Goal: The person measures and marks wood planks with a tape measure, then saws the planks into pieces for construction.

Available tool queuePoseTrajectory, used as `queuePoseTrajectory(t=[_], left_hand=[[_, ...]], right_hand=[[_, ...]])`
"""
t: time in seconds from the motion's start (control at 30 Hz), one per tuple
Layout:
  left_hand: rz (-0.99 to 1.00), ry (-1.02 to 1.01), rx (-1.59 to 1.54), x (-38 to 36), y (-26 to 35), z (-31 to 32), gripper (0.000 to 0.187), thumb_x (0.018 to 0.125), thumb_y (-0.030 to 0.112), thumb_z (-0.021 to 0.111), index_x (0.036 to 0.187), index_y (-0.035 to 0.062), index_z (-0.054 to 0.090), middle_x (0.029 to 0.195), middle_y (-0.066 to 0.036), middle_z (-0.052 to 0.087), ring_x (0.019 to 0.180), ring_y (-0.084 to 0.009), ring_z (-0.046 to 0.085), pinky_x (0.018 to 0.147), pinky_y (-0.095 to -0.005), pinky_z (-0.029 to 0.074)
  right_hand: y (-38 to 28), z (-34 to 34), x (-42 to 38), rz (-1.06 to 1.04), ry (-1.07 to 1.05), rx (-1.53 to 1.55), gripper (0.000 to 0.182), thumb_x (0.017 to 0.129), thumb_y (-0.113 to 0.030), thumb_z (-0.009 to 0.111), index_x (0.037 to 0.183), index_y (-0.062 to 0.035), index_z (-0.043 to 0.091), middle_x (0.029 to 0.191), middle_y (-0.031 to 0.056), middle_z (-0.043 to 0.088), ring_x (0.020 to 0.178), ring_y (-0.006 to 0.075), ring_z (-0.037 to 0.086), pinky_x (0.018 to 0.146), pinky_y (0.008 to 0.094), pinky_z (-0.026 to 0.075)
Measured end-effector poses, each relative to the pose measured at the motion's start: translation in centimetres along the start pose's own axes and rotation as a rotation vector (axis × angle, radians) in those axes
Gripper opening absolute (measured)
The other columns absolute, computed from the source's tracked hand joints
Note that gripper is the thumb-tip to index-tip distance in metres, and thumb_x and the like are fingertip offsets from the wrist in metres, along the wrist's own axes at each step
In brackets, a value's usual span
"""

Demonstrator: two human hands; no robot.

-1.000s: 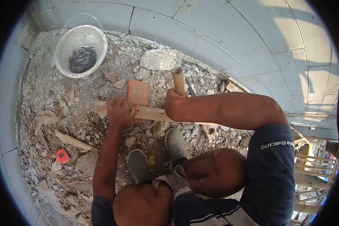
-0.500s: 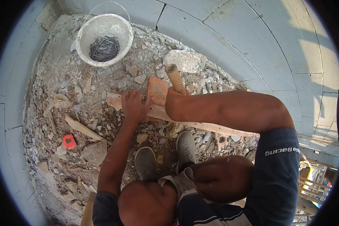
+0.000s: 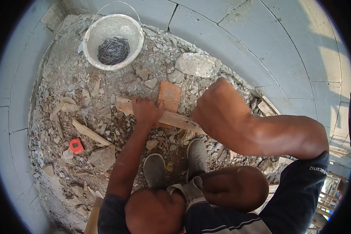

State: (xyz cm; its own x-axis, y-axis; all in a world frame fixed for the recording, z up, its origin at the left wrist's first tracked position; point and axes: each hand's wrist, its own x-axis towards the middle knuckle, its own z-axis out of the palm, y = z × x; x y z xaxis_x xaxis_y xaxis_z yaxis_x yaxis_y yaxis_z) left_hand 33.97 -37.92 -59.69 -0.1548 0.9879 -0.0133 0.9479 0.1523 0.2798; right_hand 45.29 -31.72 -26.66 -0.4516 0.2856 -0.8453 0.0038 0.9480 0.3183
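Note:
A long wooden board [image 3: 179,120] lies over an orange-red brick [image 3: 169,93] on the rubble. Near the board's left end, my left hand [image 3: 147,110] is closed around it, pressing from above. My right hand [image 3: 218,105] is a raised fist above the right part of the board. The fist hides whatever it holds, and no handle shows from this angle.
A white bucket [image 3: 89,54] with many nails stands at the back left. A red tape measure [image 3: 76,146] and a wood scrap [image 3: 90,133] lie on the left. A large stone slab [image 3: 197,64] is near the grey block wall [image 3: 238,43]. My shoes are just below the board.
My right hand has risen and moved right. The ridged handle that stuck up from it earlier is out of sight. My left hand stays on the board, and the view has shifted slightly.

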Motion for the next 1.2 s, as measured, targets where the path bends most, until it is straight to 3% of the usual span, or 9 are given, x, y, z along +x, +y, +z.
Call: queuePoseTrajectory(t=[0.2, 0.33, 0.4, 0.5, 0.57, 0.67, 0.8, 1.03, 1.2], left_hand=[[-0.068, -0.272, 0.089, 0.9, 0.6, -1.7, 0.061, 0.093, 0.056, 0.047, 0.095, 0.0036, 0.077, 0.103, -0.011, 0.073, 0.110, -0.0279, 0.061, 0.107, -0.0435, 0.027], [-0.059, -0.385, 0.109, 1.2, 0.6, -2.1, 0.059, 0.093, 0.055, 0.047, 0.098, 0.0038, 0.076, 0.104, -0.015, 0.072, 0.110, -0.0261, 0.061, 0.105, -0.0449, 0.030], [-0.021, -0.417, 0.114, 1.1, 1.0, -2.4, 0.058, 0.094, 0.054, 0.047, 0.103, 0.0039, 0.074, 0.103, -0.016, 0.072, 0.110, -0.0255, 0.062, 0.104, -0.0461, 0.032], [-0.077, 0.205, -0.636, 1.3, 1.9, -2.9, 0.054, 0.094, 0.052, 0.049, 0.115, 0.0055, 0.067, 0.098, -0.015, 0.072, 0.104, -0.0243, 0.064, 0.100, -0.0466, 0.036], [0.024, -0.089, -0.203, 1.3, 0.8, -1.6, 0.052, 0.093, 0.051, 0.052, 0.113, 0.0053, 0.067, 0.093, -0.013, 0.072, 0.092, -0.0268, 0.067, 0.100, -0.0452, 0.037], [0.039, -0.259, 0.055, 0.4, 0.5, -1.3, 0.050, 0.090, 0.050, 0.054, 0.102, 0.0049, 0.071, 0.091, -0.012, 0.072, 0.083, -0.0288, 0.069, 0.101, -0.0448, 0.036], [-0.033, -0.214, 0.062, 0.7, 0.9, -1.1, 0.058, 0.087, 0.054, 0.055, 0.077, 0.0003, 0.074, 0.084, -0.018, 0.072, 0.081, -0.0307, 0.069, 0.101, -0.0453, 0.035], [-0.018, -0.217, 0.068, 0.6, 1.0, -0.8, 0.056, 0.086, 0.052, 0.055, 0.081, 0.0001, 0.076, 0.082, -0.017, 0.072, 0.080, -0.0288, 0.068, 0.103, -0.0433, 0.034], [-0.007, -0.194, 0.073, 0.7, 0.8, -1.0, 0.054, 0.086, 0.051, 0.056, 0.079, 0.0007, 0.075, 0.083, -0.018, 0.072, 0.080, -0.0300, 0.068, 0.102, -0.0425, 0.034]], right_hand=[[1.9, 7.0, 2.6, 0.083, 1.091, 0.976, 0.017, 0.089, -0.019, 0.068, 0.081, -0.0035, 0.069, 0.068, 0.0117, 0.065, 0.061, 0.0300, 0.061, 0.060, 0.0413, 0.049], [0.3, 6.6, 5.7, -0.069, 1.001, 1.980, 0.040, 0.097, -0.028, 0.065, 0.070, -0.0002, 0.057, 0.059, 0.0136, 0.055, 0.052, 0.0270, 0.051, 0.054, 0.0406, 0.043], [-1.2, 4.6, 8.3, -0.155, 1.166, 1.886, 0.044, 0.101, -0.030, 0.062, 0.069, -0.0016, 0.051, 0.057, 0.0022, 0.048, 0.054, 0.0077, 0.042, 0.049, 0.0305, 0.035], [-2.3, 4.1, 10.7, -0.160, 1.231, 1.835, 0.044, 0.101, -0.030, 0.061, 0.069, -0.0020, 0.052, 0.058, 0.0008, 0.049, 0.055, 0.0072, 0.039, 0.048, 0.0298, 0.032], [-2.5, 4.6, 9.4, -0.111, 1.319, 1.680, 0.041, 0.101, -0.028, 0.061, 0.071, -0.0010, 0.056, 0.059, -0.0005, 0.051, 0.056, 0.0065, 0.041, 0.048, 0.0289, 0.031], [-1.4, 15.8, -0.9, -0.219, 1.400, 2.080, 0.030, 0.101, -0.022, 0.057, 0.075, -0.0075, 0.053, 0.051, 0.0017, 0.048, 0.044, 0.0091, 0.052, 0.051, 0.0359, 0.061], [-2.5, 19.0, -3.9, -0.025, 1.385, 2.050, 0.038, 0.102, -0.023, 0.057, 0.068, -0.0065, 0.050, 0.048, 0.0014, 0.044, 0.042, 0.0112, 0.047, 0.041, 0.0263, 0.032], [-3.5, 11.2, 1.4, -0.079, 1.498, 1.855, 0.034, 0.101, -0.016, 0.058, 0.068, -0.0074, 0.057, 0.052, 0.0010, 0.052, 0.046, 0.0077, 0.057, 0.040, 0.0252, 0.042], [-2.8, 31.3, -8.3, 0.009, 1.797, 2.344, 0.042, 0.105, -0.034, 0.048, 0.069, -0.0120, 0.050, 0.050, -0.0013, 0.043, 0.040, 0.0067, 0.041, 0.046, 0.0248, 0.039]])
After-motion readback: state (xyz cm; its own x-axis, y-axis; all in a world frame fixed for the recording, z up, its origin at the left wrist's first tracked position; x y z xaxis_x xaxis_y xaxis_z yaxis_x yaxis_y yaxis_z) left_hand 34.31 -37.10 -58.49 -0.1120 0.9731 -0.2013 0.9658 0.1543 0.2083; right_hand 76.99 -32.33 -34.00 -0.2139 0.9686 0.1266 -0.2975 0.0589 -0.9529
